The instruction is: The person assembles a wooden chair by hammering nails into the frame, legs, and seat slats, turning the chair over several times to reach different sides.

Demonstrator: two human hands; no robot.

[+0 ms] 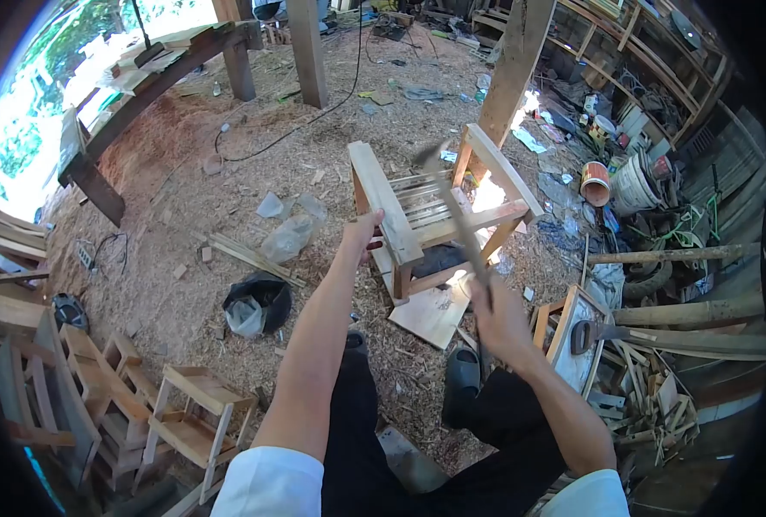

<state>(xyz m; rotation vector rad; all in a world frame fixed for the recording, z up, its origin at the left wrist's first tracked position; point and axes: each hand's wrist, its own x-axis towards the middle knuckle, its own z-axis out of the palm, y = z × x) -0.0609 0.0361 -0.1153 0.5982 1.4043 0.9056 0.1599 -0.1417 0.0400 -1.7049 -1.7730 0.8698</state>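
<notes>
A small wooden chair frame (446, 231) with a slatted part stands on the littered ground before me. My left hand (367, 231) grips the wide board on its left side, the fingers curled around the board's edge. In my right hand (505, 323) is a hammer (460, 211), held by its handle and raised over the frame. The hammer's head points away from me, above the gap between the two side boards. A flat wooden board (432, 317) lies on the ground at the frame's near legs, partly hidden beneath it.
Small wooden stools (197, 422) stand at the lower left. A black plastic bag (266, 302) and a clear bag (292, 237) lie left of the frame. A wooden post (514, 77) rises behind it. To the right are a handsaw (583, 337), scrap wood (659, 396) and buckets (637, 185).
</notes>
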